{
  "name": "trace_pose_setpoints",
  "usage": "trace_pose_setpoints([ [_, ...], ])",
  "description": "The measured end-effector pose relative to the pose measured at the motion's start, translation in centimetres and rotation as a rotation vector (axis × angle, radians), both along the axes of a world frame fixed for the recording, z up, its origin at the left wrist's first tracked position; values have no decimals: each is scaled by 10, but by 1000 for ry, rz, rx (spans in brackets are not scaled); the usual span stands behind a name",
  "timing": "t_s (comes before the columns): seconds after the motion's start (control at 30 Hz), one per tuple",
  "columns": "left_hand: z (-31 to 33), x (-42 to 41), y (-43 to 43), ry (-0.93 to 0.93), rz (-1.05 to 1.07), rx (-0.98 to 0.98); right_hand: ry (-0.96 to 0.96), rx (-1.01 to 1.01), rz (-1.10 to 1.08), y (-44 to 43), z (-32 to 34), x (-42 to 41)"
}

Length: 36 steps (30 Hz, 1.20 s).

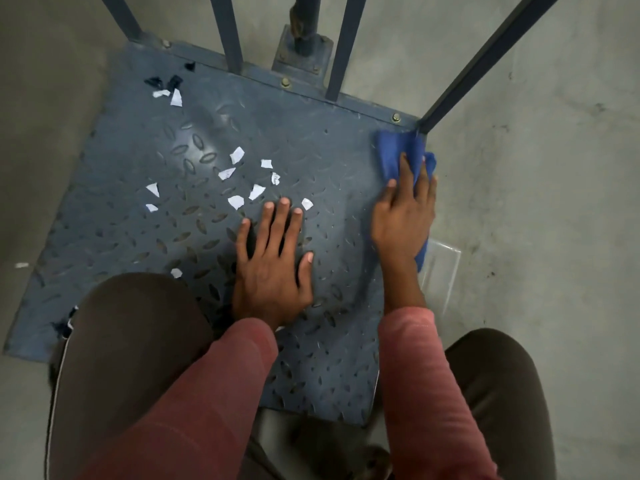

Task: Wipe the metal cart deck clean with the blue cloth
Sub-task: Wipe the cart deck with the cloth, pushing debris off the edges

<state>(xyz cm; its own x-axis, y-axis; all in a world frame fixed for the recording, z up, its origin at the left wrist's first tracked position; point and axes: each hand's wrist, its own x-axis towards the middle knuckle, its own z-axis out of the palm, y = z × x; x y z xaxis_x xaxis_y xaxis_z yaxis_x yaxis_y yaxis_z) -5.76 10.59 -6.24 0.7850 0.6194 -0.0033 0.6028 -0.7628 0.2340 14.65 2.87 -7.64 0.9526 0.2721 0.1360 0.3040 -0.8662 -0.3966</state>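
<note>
Now the right hand [403, 220] lays its fingers [406, 169] nearly straight and close together on the one blue cloth [393, 150], pressing it to the far right corner of the metal cart deck [329, 150], beside an upright bar [485, 60]. The left hand [273, 268] rests flat mid-deck, fingers spread, holding nothing. About a dozen white paper scraps [237, 154] litter the deck ahead and left of it.

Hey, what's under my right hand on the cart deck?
The blue cloth lies under your right hand, pressed on the metal cart deck at its right edge. The cloth hides the deck beneath it, so whatever lies there cannot be seen.
</note>
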Motion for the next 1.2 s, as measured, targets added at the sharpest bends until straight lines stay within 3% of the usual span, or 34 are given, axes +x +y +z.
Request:
trace_pose_setpoints([
  [0.13, 2, 1, -1, 0, 6, 1, 70, -93, -86, 35, 8, -6],
  [0.23, 1, 1, -1, 9, 0, 10, 83, -107, 183, 77, 11, -17],
  [0.37, -1, 1, 1, -29, -17, -12, 298, 331, 636, 115, 27, -50],
  [0.43, 0, 1, 0, -11, -9, -17, 388, 465, 613, 95, 41, -48],
  [0.5, 2, 1, 0, 3, -4, -16, 295, 509, 488, 52, 47, -36],
  [0.6, 4, 0, 0, 5, -5, -17, 250, 369, 211, -12, 38, -32],
  [0.67, 4, 0, -1, 10, -6, -15, 211, 220, 145, -21, 22, -47],
  [0.8, 3, 1, -2, 20, 1, 0, 201, 215, 220, 25, 12, -56],
  [1.0, -1, 1, 0, -17, -1, 6, 539, 467, 643, 93, 54, -53],
  [1.1, 1, 1, -1, -4, -7, -2, 426, 507, 588, 64, 69, -34],
  [1.2, 2, 0, -1, 15, -6, -1, 302, 400, 370, 5, 63, -22],
])
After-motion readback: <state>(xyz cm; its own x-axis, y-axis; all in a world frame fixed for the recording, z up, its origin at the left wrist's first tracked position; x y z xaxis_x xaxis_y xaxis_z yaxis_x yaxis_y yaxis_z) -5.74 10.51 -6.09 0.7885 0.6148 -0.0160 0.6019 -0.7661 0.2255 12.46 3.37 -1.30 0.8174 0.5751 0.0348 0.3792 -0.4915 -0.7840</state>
